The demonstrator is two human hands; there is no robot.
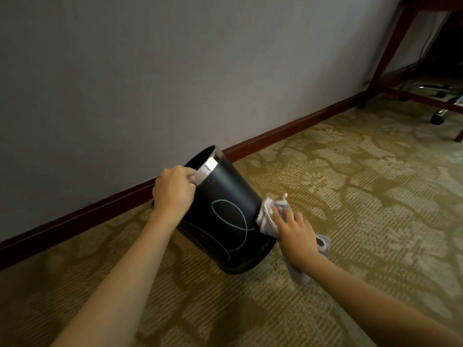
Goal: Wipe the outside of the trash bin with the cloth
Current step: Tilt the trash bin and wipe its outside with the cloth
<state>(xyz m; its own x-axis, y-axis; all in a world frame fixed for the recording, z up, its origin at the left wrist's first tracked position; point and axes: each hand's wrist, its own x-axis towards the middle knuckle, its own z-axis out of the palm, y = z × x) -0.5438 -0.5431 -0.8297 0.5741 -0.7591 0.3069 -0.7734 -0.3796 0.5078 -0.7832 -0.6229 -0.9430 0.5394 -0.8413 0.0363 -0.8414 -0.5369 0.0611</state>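
trash bin [225, 216] tilted on patterned carpet [350, 196] beside grey wall [150, 71].

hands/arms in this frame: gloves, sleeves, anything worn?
Nothing worn that shows. Both the left hand and the right hand are bare, with no gloves. Both forearms are bare as far as the frame's lower edge, no sleeve in view. No watch, ring or band visible on either wrist.
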